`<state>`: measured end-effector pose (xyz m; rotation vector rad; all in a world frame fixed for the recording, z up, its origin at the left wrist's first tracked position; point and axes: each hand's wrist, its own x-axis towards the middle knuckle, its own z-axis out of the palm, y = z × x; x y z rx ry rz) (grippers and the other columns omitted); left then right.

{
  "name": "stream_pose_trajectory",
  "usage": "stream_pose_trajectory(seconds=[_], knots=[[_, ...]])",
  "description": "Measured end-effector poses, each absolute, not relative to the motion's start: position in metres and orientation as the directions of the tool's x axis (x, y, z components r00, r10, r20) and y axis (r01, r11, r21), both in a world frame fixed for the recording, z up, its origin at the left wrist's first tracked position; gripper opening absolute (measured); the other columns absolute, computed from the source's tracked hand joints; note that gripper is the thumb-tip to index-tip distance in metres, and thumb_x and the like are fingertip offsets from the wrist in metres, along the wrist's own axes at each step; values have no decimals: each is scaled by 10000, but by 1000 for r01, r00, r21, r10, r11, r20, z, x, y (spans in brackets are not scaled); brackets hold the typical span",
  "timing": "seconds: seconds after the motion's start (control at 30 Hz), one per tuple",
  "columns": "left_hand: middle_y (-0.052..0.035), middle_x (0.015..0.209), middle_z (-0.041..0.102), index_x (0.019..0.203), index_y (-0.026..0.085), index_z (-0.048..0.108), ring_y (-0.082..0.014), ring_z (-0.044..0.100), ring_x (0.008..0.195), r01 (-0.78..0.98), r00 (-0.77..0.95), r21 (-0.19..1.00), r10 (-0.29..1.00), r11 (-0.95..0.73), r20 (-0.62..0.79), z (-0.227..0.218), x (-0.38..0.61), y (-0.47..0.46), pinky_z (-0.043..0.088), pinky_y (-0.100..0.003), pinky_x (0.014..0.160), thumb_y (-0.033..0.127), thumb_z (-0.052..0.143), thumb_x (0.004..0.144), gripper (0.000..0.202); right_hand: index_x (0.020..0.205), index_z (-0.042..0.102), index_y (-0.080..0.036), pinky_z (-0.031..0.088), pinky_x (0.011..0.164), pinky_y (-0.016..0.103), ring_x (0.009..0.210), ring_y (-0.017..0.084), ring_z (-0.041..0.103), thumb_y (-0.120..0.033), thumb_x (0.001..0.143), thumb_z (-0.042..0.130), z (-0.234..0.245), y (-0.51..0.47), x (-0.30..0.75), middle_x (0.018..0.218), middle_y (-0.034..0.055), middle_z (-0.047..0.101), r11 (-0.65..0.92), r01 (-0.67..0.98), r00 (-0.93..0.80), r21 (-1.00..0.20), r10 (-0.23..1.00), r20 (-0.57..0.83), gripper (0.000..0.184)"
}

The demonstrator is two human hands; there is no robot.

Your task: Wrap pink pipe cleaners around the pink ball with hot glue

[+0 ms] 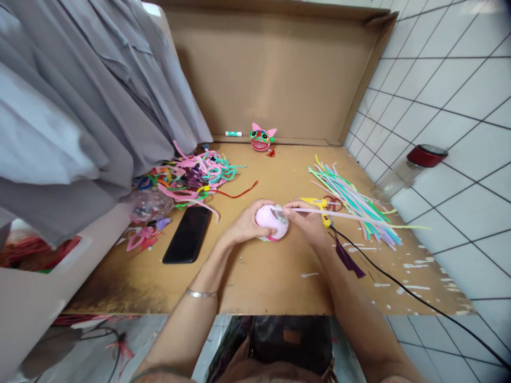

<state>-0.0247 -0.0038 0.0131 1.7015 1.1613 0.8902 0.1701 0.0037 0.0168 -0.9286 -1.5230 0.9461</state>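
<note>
My left hand point(254, 219) is wrapped round a ball point(268, 217) covered in pale pink pipe cleaner, with a clear patch showing on its right side. At that patch, the fingers of my right hand point(305, 219) pinch a pale pink pipe cleaner point(343, 214), whose free length stretches out to the right across the table. Just behind my right hand lies a yellow glue gun point(315, 203) with a black cord. Red-handled scissors point(333, 203) rest beside it, partly hidden.
Many coloured pipe cleaners point(351, 191) lie at right, near a glass jar point(405, 173). A tangled craft pile point(195, 173), a black phone point(187, 235) and a plastic bag point(149, 205) are at left. A lion-head ornament point(261, 138) and glue stick point(233, 134) stand by the cardboard point(263, 74).
</note>
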Motion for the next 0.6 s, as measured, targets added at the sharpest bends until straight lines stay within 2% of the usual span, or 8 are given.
stream_pose_trajectory(seconds=[0.23,0.43,0.6], knots=[[-64,1167,617,1226,177,535,-215,597,1018,284,327,943,942,-176,78,11,-25,-3,494,-342,924,307,789,549,735,707,665,-191,463,548,233,581,119,561,-395,696,717,9,6,170,649,-13,656,273,76,-174,-959,951,257,211],[-60,1160,625,1223,170,544,-214,602,1020,280,331,942,940,-184,85,12,-25,-3,499,-328,913,285,789,549,726,689,655,-193,443,547,235,585,120,551,-328,688,668,6,7,172,639,-21,637,285,101,-174,-953,948,265,136],[-62,1157,630,1235,171,534,-211,606,1008,242,353,955,932,-170,76,10,-25,-3,500,-325,891,311,797,554,744,667,638,-198,431,572,252,592,127,532,-336,681,636,11,6,172,630,-21,621,318,171,-200,-933,938,283,139]])
